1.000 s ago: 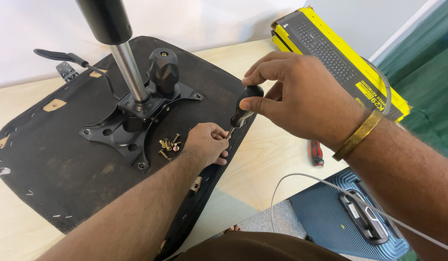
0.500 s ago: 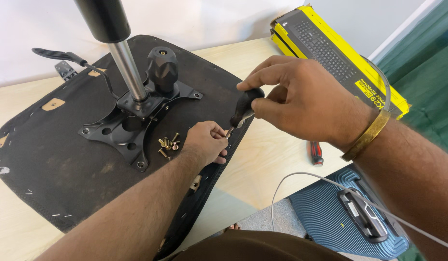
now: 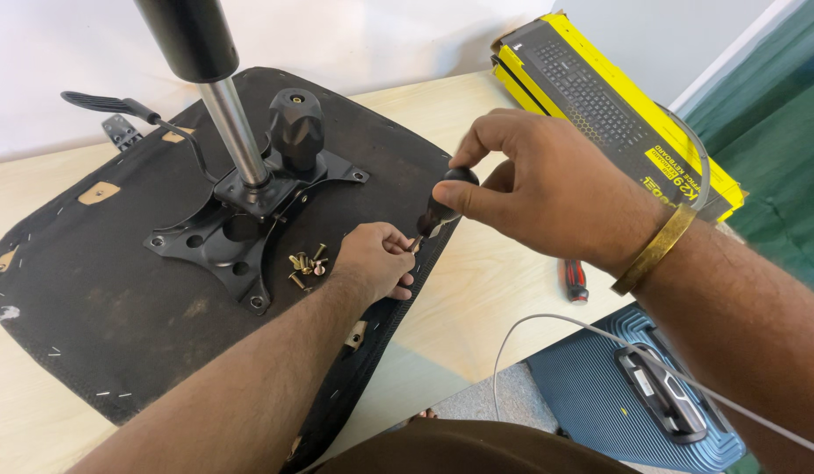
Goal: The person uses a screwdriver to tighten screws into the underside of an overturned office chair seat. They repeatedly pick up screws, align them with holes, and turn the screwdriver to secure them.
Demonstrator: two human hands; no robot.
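Note:
An upturned black chair seat (image 3: 100,290) lies on a pale wooden table (image 3: 495,281), with a black metal mechanism plate (image 3: 240,228), a gas cylinder (image 3: 227,114) and a black knob (image 3: 295,123) on it. My right hand (image 3: 547,189) grips a black-handled screwdriver (image 3: 442,206) by its top, tilted down toward the seat's right edge. My left hand (image 3: 376,259) pinches the screwdriver's tip end, with a small screw hidden between the fingers. Several brass screws (image 3: 303,263) lie loose just left of that hand.
A yellow and black keyboard box (image 3: 609,96) lies at the table's back right. A red-handled tool (image 3: 574,279) rests near the table's right edge. A blue suitcase (image 3: 635,395) and a white cable (image 3: 547,329) are on the floor below. A black lever (image 3: 108,105) sticks out at left.
My right hand has shifted its grip up to the top of the screwdriver handle. The left hand stays at the tip by the seat's edge.

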